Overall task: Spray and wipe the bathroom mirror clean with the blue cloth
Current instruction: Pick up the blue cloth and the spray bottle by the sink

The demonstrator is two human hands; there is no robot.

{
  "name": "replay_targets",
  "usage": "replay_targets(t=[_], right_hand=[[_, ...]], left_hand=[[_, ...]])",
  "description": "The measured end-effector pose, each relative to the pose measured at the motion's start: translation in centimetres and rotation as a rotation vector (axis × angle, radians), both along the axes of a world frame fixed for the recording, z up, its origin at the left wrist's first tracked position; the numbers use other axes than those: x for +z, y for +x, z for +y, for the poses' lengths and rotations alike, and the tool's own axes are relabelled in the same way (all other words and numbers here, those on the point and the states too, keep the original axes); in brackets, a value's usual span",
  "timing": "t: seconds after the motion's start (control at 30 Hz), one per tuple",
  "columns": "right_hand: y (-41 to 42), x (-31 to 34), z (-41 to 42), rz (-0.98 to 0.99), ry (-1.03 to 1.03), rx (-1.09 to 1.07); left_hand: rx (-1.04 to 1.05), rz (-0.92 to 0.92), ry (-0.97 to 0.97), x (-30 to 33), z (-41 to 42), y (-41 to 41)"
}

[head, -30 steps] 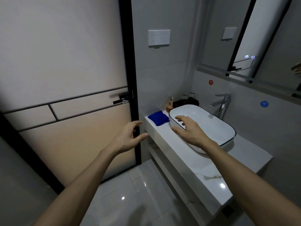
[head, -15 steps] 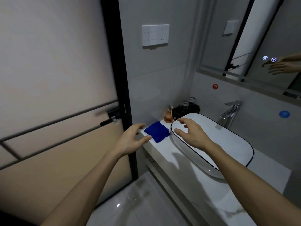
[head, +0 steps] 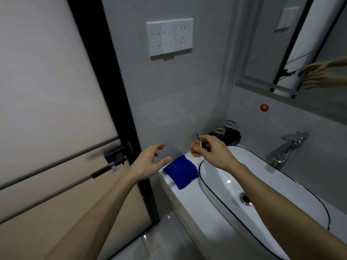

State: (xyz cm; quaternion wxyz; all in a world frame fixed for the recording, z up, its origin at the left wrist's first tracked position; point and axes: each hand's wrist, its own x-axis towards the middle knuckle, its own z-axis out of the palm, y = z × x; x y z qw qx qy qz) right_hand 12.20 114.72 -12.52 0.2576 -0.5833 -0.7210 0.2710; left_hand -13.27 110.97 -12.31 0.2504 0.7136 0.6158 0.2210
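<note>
Right hand (head: 216, 152) pinches the spray bottle (head: 196, 152) by its top; left hand (head: 150, 162) hangs open beside the cloth (head: 181, 171) on the bench (head: 197, 209), probably to grab it.

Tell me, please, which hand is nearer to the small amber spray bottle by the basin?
The right hand is nearer: its fingers reach the amber spray bottle at its top. The left hand hovers open farther left, just off the blue cloth.

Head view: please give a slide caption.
Right hand reaches the amber bottle; left hand hovers near the blue cloth.
</note>
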Motion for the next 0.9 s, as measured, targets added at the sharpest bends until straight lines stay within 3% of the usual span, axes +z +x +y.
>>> replay_targets(t=[0.3, 0.67, 0.9], right_hand=[[-1.1, -4.9, 8.8, 0.017, -0.135, 0.089], [-4.4, -14.2, 13.3, 0.025, -0.223, 0.083], [-7.7, -19.7, 13.9, -0.23, -0.361, 0.096]], left_hand=[[0.09, -0.04, -0.129, -4.9, 6.0, -0.2], [0.2, -0.253, -0.366, -13.2, 11.5, -1.3], [0.271, -0.387, -0.534, -17.7, 14.0, -2.5]])
